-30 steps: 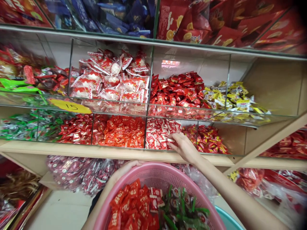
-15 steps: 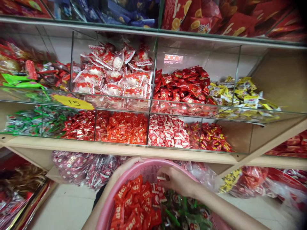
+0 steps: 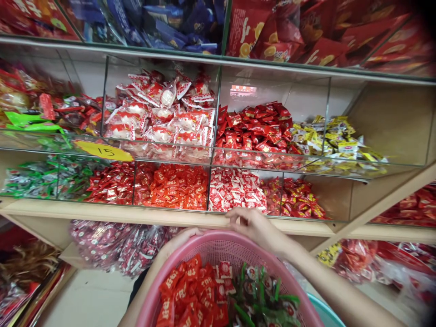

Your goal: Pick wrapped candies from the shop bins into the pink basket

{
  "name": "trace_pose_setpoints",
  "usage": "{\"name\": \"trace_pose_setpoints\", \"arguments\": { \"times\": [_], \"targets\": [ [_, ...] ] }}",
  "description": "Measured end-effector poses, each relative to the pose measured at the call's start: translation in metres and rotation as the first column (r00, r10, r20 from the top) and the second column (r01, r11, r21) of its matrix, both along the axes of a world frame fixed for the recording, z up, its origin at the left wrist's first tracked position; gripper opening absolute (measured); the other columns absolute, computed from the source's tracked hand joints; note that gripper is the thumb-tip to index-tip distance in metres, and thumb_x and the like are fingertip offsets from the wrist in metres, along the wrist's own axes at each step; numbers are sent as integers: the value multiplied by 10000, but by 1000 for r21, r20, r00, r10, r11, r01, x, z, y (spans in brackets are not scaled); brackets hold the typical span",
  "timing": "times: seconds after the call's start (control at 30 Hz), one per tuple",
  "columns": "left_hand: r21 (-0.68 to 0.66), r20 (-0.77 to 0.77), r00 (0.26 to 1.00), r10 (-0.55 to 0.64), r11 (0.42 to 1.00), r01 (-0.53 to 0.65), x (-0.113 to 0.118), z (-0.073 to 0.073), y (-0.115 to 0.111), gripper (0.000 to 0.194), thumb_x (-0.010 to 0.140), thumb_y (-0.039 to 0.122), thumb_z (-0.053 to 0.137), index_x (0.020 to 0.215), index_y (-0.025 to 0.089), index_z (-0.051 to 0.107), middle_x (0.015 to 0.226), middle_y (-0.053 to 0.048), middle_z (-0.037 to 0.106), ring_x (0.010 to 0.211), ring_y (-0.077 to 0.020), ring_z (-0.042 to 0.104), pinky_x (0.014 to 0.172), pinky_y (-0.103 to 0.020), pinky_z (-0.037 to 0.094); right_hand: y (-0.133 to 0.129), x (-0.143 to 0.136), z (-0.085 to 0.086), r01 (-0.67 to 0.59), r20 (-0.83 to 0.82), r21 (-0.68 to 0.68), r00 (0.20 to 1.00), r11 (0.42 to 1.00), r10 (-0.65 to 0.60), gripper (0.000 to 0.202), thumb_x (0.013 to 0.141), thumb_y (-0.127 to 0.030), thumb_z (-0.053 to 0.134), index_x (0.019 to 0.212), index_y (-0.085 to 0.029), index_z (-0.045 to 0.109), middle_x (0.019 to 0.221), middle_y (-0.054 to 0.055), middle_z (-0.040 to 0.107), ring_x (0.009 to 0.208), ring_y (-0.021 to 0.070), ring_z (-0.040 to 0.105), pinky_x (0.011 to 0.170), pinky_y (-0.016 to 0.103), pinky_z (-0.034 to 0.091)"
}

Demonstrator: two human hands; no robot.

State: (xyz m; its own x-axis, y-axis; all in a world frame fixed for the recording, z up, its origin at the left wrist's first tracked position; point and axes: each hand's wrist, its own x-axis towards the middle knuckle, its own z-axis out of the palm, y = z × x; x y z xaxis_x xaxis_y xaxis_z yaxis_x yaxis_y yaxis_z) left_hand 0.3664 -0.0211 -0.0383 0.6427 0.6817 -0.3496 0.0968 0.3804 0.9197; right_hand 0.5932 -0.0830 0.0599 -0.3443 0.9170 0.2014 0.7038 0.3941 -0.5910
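Observation:
A pink plastic basket (image 3: 230, 247) is in front of me, with my left hand (image 3: 184, 240) wrapped round its far left rim. Inside lie orange-red wrapped candies (image 3: 190, 290) on the left, a few red-and-white wrapped candies (image 3: 224, 274) at the middle and dark candies with green wrapper ends (image 3: 262, 293) on the right. Above the basket's far rim, my right hand (image 3: 254, 227) is at the shelf's wooden front edge. Its fingers are loosely bent and apart, and nothing shows in them. Just behind it are red-and-white wrapped candies (image 3: 236, 188) in a shelf compartment.
Glass-fronted compartments hold red (image 3: 254, 127), yellow (image 3: 340, 136) and green wrapped candies (image 3: 37, 177). A yellow "15" tag (image 3: 104, 150) hangs on the middle shelf. Bagged candies (image 3: 98, 243) lie underneath. A teal rim (image 3: 323, 311) shows right of the basket.
My right hand has come up out of the basket, from the red-and-white candies there, to the shelf's front edge. My left hand stays on the rim.

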Motion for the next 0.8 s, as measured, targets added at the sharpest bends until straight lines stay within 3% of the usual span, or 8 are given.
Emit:
{"name": "trace_pose_setpoints", "arguments": {
  "times": [0.13, 0.3, 0.43, 0.8],
  "targets": [
    [-25, 11, 1000, 6, 1000, -6, -1, -2, 1, 385, 709, 273, 487, 978, 69, 671, 874, -53, 716, 872, -230, 597, 802, -278, 413, 27, 16, 13, 154, 188, 160, 965, 975, -183, 183, 854, -312, 497, 858, -190, 633, 833, 35, 646, 756, 149, 582, 679, 244, 397],
    [-39, 19, 1000, 25, 999, -24, 0, -4, 2, 381, 693, 275, 513, 975, 77, 676, 875, -51, 717, 896, -234, 594, 814, -275, 407, 34, 5, 6, 341, 475, 284, 762, 896, -440, 270, 874, -383, 451, 788, -185, 613, 831, 85, 641, 776, 199, 601, 592, 258, 368],
    [-45, 29, 999, 34, 998, -33, 1, -4, 1, 387, 688, 267, 512, 985, 82, 678, 892, -53, 716, 897, -234, 595, 817, -283, 411, 35, -6, 4, 373, 548, 305, 684, 876, -482, 244, 862, -376, 479, 807, -173, 603, 836, 114, 633, 796, 226, 606, 583, 271, 370],
    [-44, 35, 997, 67, 997, -65, 0, -8, 1, 386, 673, 260, 528, 984, 90, 680, 904, -44, 716, 917, -237, 585, 827, -283, 405, 35, -8, 1, 433, 553, 280, 658, 857, -512, 134, 820, -241, 459, 862, -188, 575, 833, 88, 657, 755, 211, 616, 550, 265, 338]
  ]
}}
